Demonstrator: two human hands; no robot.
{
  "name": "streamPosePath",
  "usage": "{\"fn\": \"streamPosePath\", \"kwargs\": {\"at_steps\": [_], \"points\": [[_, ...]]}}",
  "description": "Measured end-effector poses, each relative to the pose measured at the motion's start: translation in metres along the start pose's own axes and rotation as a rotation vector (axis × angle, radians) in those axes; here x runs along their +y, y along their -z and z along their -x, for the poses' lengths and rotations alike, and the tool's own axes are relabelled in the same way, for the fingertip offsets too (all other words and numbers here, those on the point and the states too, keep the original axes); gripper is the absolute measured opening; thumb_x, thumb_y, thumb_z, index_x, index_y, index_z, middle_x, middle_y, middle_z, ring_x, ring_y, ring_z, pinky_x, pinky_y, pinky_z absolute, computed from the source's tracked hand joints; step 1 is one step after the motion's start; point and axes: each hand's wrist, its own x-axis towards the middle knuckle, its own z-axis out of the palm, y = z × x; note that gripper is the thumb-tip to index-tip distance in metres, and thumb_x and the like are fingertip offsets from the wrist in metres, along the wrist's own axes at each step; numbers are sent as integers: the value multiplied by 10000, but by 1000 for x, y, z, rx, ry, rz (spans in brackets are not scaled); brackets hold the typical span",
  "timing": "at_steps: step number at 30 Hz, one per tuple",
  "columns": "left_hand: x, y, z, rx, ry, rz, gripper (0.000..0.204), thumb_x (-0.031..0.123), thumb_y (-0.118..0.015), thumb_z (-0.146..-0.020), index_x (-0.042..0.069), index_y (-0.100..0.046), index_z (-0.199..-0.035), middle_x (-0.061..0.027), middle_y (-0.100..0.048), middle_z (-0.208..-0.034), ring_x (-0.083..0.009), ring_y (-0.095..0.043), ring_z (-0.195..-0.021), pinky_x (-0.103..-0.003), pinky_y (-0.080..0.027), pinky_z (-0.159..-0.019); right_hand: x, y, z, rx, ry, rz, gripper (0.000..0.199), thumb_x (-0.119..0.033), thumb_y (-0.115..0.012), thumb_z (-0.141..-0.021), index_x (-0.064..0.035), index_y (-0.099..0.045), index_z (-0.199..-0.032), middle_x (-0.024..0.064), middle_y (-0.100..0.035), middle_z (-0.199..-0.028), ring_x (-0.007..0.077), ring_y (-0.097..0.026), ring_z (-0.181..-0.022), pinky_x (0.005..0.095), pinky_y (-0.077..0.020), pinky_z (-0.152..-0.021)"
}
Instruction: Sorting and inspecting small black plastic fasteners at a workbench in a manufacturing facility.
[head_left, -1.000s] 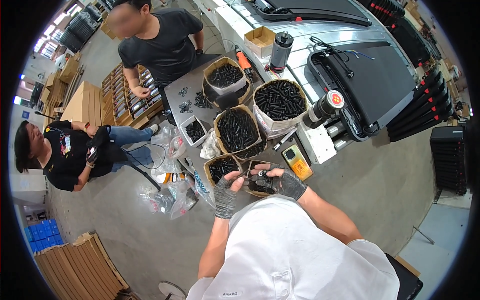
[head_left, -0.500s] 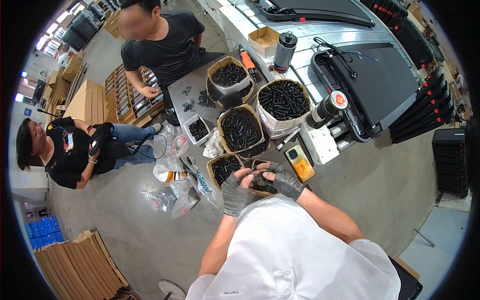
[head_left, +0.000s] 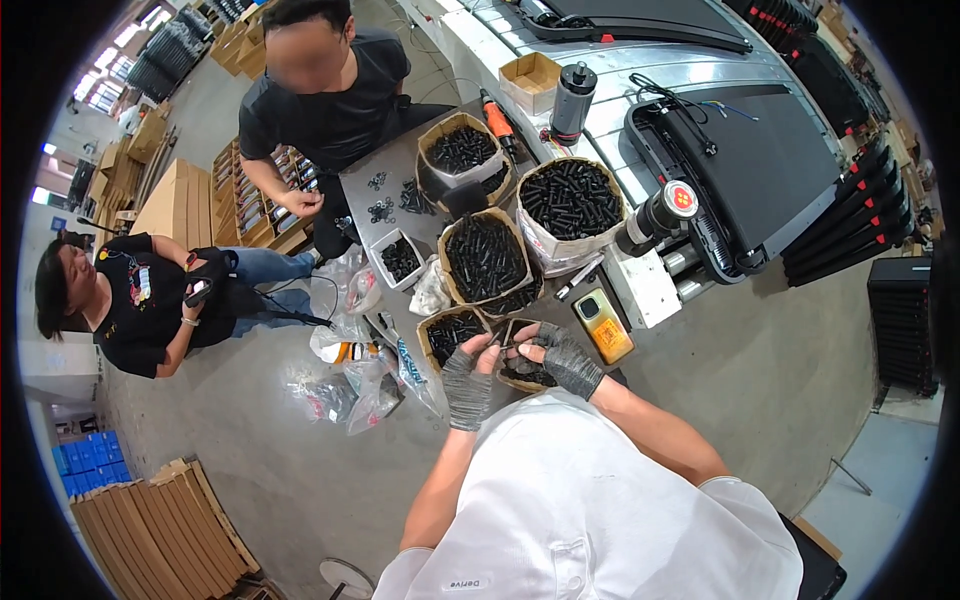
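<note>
2 gloved hands are held close together over the near edge of the table [head_left: 360, 185], the fingertips left bare. By the thumb and fingers of the left hand [head_left: 467, 390] and of the right hand [head_left: 562, 362], a small dark piece [head_left: 506, 348] is pinched in the narrow gap between them; its exact shape cannot be told. The piece is held above a near carton [head_left: 525, 386], whose dark contents are partly covered by the hands. Just to the left, 1 small carton [head_left: 424, 348] is filled with black parts. Farther off, similar black parts are heaped in a middle carton [head_left: 443, 262], in a wide container [head_left: 566, 250] to its right and in a far carton [head_left: 468, 175]. Small black pieces are held in a white tray [head_left: 408, 284] on the left, beyond which small rings [head_left: 381, 210] are laid out in clusters. To the right of the hands, a phone [head_left: 604, 325] is laid near the table edge. An orange and black tool [head_left: 497, 120] is placed at the far right of the table. At the far left, 1 hand [head_left: 303, 203] of a co-worker is held beside the table.
</note>
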Motion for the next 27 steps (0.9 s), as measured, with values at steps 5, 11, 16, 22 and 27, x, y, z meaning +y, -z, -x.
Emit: {"fn": "streamPosePath", "kwargs": {"at_steps": [5, 11, 16, 22, 27], "points": [[-5, 1, -1, -6, -90, -109, 206, 96, -681, -865, 21, -655, -1055, -59, -669, -913, -138, -606, -831, -281, -496, -759, 7, 1, -3, 13, 63, 131, 208, -37, -582, -887, 51, -569, -1075, 115, -645, -955, 187, -651, -928, 296, -536, -815], [-8, 0, -4, -36, -400, -380, 153, 43, -643, -855, 29, -648, -1008, -129, -653, -911, -245, -648, -798, -319, -513, -707, 9, -3, -5, 83, 129, 308, 212, -61, -601, -872, 49, -589, -1053, 95, -646, -943, 162, -640, -884, 289, -518, -798], [-10, 0, -6, -30, -471, -499, 151, 41, -643, -863, 29, -648, -1013, -116, -655, -908, -223, -640, -811, -314, -508, -737, 11, -6, -4, 137, 213, 433, 204, -88, -611, -872, 18, -617, -1047, 73, -653, -932, 146, -614, -877, 293, -503, -811], [-14, 3, -6, -29, -417, -449, 144, 47, -634, -861, 25, -644, -1003, -140, -649, -905, -260, -646, -789, -337, -511, -700, 9, -5, -4, 84, 174, 290, 233, -99, -594, -889, 20, -619, -1089, 71, -661, -971, 144, -615, -901, 290, -501, -834], [-16, 3, -7, -36, -419, -435, 156, 61, -642, -865, 21, -646, -1016, -134, -655, -890, -241, -644, -782, -321, -507, -698, 7, -1, 0, 60, 75, 169, 234, -107, -604, -892, 13, -628, -1092, 66, -664, -992, 140, -617, -912, 286, -500, -846]]}}
